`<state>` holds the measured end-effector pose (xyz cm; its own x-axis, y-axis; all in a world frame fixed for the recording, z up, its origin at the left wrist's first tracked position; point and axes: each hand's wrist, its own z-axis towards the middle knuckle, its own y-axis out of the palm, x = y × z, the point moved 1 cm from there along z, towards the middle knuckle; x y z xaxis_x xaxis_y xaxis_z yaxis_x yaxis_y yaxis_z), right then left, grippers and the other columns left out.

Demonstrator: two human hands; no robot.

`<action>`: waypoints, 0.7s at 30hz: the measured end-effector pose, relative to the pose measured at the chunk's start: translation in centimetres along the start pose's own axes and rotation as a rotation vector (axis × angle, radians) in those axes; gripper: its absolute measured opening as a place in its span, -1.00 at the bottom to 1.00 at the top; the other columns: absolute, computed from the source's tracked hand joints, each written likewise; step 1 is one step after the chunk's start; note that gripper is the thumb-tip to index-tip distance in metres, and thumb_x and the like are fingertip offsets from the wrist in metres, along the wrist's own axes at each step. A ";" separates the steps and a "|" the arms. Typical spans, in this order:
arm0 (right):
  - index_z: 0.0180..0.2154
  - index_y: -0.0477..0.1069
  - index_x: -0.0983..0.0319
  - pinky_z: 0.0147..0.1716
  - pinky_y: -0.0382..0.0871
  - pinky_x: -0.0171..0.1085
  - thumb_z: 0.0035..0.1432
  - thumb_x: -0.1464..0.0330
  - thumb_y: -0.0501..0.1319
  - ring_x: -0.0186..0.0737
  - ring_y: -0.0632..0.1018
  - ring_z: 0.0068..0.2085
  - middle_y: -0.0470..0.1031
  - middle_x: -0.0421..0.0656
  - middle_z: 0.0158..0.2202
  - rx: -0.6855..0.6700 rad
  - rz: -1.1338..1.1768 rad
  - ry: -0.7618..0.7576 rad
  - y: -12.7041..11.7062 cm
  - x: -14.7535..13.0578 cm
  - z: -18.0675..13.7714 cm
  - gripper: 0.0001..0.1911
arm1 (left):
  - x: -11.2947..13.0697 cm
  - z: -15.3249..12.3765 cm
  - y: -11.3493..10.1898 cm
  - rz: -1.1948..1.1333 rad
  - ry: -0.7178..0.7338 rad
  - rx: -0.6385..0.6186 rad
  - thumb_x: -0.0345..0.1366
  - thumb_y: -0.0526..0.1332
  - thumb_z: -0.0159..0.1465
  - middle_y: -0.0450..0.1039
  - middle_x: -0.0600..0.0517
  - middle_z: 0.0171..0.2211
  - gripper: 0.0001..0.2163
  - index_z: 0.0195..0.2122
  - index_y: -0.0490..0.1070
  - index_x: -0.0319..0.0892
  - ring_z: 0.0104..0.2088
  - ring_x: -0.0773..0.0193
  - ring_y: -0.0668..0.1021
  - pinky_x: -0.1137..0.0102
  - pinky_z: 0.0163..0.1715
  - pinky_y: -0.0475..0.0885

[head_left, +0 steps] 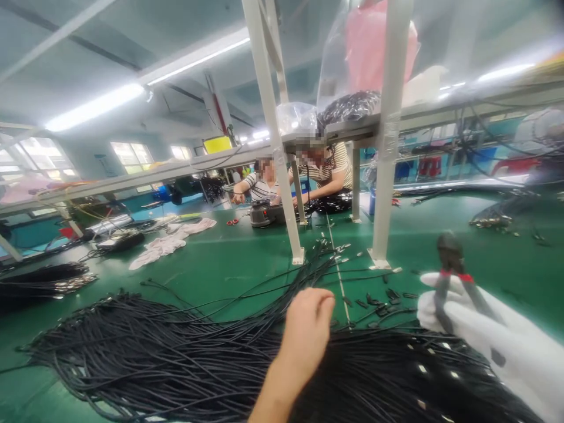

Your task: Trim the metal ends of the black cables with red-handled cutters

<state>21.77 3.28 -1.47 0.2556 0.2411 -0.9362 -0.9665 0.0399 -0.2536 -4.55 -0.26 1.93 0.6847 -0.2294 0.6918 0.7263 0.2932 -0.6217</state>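
Observation:
My bare left hand (311, 317) is closed above a big heap of black cables (176, 352); its fingertips are turned away, so what they grip, if anything, is hidden. A strand of the cables passes just beside it toward the back. On the right, my right hand (497, 341) wears a white glove and grips a pair of pliers (450, 252) with dark handles and red marks near the joint. The pliers point upward, and their jaws are blurred. Small black pieces (383, 301) lie scattered on the green table (247, 258) between my hands.
White shelf posts (390, 147) stand on the table ahead. A cloth (176, 239) lies at the left, near another cable bundle (48, 282). Two people (326, 176) work across the table beside a dark device (262, 214). More cables (497, 214) lie at the right.

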 end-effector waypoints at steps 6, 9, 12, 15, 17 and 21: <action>-0.25 0.44 0.09 -0.33 0.62 -0.21 -0.14 0.31 0.41 -0.20 0.54 -0.38 0.47 -0.24 -0.38 0.208 0.867 0.388 -2.9 1.5 1.4 -0.67 | -3.0 1.1 -1.9 0.170 -0.099 -0.241 -0.37 0.12 0.24 0.55 0.01 -0.42 -0.79 -0.44 0.54 -0.16 -0.36 0.19 0.52 0.37 -0.28 0.32; -0.30 0.44 0.10 -0.39 0.62 -0.22 -0.07 0.43 0.28 -0.22 0.54 -0.38 0.47 -0.21 -0.38 0.330 0.969 0.483 -3.1 -0.3 1.2 -0.78 | -3.3 0.8 -1.3 0.181 -0.090 -0.326 -0.40 0.15 0.17 0.55 0.01 -0.43 -0.82 -0.46 0.55 -0.16 -0.38 0.20 0.51 0.36 -0.29 0.31; -0.29 0.44 0.13 -0.43 0.61 -0.23 -0.09 0.49 0.22 -0.20 0.56 -0.34 0.50 -0.16 -0.34 0.413 0.987 0.541 -3.1 -1.7 0.9 -0.75 | -3.8 0.7 -0.3 0.189 -0.085 -0.359 -0.41 0.16 0.13 0.55 -0.03 -0.39 -0.83 -0.46 0.56 -0.17 -0.35 0.18 0.50 0.35 -0.28 0.30; -0.29 0.43 0.15 -0.42 0.60 -0.25 -0.03 0.45 0.22 -0.22 0.56 -0.35 0.51 -0.17 -0.35 0.419 0.964 0.549 -3.0 -1.6 1.1 -0.81 | -4.2 0.8 0.2 0.172 -0.074 -0.369 -0.41 0.16 0.12 0.53 -0.01 -0.38 -0.86 -0.48 0.51 -0.15 -0.34 0.19 0.49 0.36 -0.29 0.29; -0.28 0.43 0.17 -0.41 0.60 -0.26 0.03 0.43 0.21 -0.23 0.56 -0.35 0.52 -0.16 -0.35 0.416 0.934 0.539 -3.0 -1.0 1.3 -0.85 | -4.2 0.9 0.2 0.154 -0.076 -0.348 -0.39 0.12 0.17 0.50 0.01 -0.42 -0.85 -0.47 0.46 -0.16 -0.36 0.20 0.47 0.37 -0.31 0.28; -0.23 0.44 0.20 -0.42 0.60 -0.23 0.05 0.44 0.23 -0.24 0.53 -0.42 0.50 -0.17 -0.40 0.402 0.900 0.484 -3.4 0.3 1.7 -0.82 | -3.3 1.4 -0.4 0.098 -0.087 -0.282 -0.27 0.01 0.30 0.43 0.06 -0.46 -0.79 -0.35 0.40 -0.15 -0.42 0.24 0.43 0.39 -0.37 0.27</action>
<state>25.10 4.85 -0.49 -0.6497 -0.0623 -0.7577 -0.7189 0.3744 0.5857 -7.23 1.67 0.38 0.7532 -0.1285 0.6451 0.6538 0.0385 -0.7557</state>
